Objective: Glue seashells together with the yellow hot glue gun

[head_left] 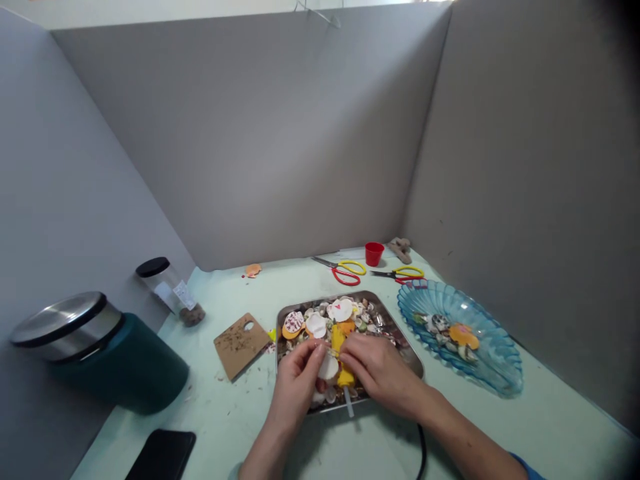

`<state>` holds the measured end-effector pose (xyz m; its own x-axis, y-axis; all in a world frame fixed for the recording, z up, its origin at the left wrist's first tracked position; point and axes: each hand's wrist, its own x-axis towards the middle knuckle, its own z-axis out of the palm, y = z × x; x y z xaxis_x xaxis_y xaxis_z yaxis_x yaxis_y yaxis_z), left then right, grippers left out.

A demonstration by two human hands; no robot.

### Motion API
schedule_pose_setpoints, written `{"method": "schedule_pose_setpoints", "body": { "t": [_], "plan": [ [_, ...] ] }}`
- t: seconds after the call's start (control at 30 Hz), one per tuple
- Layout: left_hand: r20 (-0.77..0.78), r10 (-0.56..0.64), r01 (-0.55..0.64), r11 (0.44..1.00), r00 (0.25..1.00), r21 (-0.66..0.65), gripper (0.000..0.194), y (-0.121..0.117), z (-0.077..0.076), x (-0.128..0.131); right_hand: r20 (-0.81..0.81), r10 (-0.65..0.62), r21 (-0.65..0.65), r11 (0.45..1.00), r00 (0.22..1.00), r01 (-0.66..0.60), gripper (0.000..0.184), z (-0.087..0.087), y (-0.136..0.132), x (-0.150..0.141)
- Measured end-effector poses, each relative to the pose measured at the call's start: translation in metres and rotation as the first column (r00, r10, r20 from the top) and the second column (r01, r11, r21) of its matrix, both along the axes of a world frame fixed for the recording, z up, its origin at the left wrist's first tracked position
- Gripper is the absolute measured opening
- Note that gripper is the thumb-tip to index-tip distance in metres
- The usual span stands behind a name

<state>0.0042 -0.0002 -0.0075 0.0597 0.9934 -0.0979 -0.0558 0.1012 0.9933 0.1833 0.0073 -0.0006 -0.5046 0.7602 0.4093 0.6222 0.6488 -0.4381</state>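
A metal tray (400,327) holds many small shells, along with larger white round pieces that look like shells (341,310). Among them lies a yellow glue gun (345,375), with a pale glue stick (349,402) poking out toward me. My left hand (299,377) is closed over the tray, thumb and fingers pinching a white shell (329,367) at its edge. Close beside it, my right hand (383,370) is closed too, its fingertips meeting over the glue gun. What those fingertips hold is hidden.
Left stand a brown board (242,345), a tilted jar (173,293), a large teal flask (125,367) and a phone (161,455). Behind lie scissors (345,269), more scissors (400,273) and a red cup (374,254). A blue glass dish (493,353) sits right; a black cable (423,453) runs in front.
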Motion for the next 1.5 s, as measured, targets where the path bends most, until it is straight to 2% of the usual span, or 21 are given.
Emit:
{"method": "schedule_pose_setpoints", "body": {
  "t": [0.17,0.3,0.47,0.73,0.93,1.03,1.17,1.37,1.5],
  "plan": [
    [-0.017,0.012,-0.012,0.999,1.0,0.034,0.047,-0.001,0.0,-0.002,-0.024,0.012,-0.021,1.0,1.0,-0.012,0.03,0.004,0.0,-0.001],
    [0.035,-0.01,0.009,1.0,0.999,0.027,0.043,-0.002,-0.002,-0.004,-0.124,-0.008,-0.048,0.999,0.992,0.002,0.028,0.005,-0.002,-0.001],
    [0.088,-0.052,0.051,0.999,0.995,0.013,0.042,-0.002,-0.003,-0.005,-0.17,-0.021,-0.063,0.998,0.985,0.011,0.027,0.005,-0.004,0.0],
    [0.048,-0.016,0.015,1.0,0.999,0.021,0.045,-0.002,0.002,-0.002,-0.136,-0.006,-0.049,0.999,0.991,0.0,0.03,0.005,-0.004,0.0],
    [0.037,-0.01,0.008,0.999,0.999,0.042,0.038,-0.002,0.0,-0.003,-0.148,0.0,-0.034,0.999,0.989,-0.005,0.029,0.005,-0.006,0.0],
    [0.062,-0.003,0.003,1.0,0.998,0.012,0.04,-0.003,0.0,-0.002,-0.156,0.002,-0.039,0.999,0.988,-0.008,0.029,0.005,-0.006,-0.001],
    [0.089,0.002,0.001,1.0,0.996,-0.028,0.044,-0.002,-0.002,-0.001,-0.175,-0.013,-0.073,0.997,0.984,0.001,0.03,0.009,-0.006,-0.002],
    [0.095,-0.006,0.005,1.0,0.996,0.014,0.041,0.0,-0.005,-0.003,-0.182,-0.077,-0.207,0.978,0.98,0.039,0.031,0.012,-0.008,-0.006],
    [0.131,0.003,0.001,1.0,0.991,-0.031,0.042,-0.001,-0.004,-0.001,-0.195,-0.102,-0.195,0.979,0.975,0.064,0.031,0.009,-0.007,-0.007]
  ]
}}
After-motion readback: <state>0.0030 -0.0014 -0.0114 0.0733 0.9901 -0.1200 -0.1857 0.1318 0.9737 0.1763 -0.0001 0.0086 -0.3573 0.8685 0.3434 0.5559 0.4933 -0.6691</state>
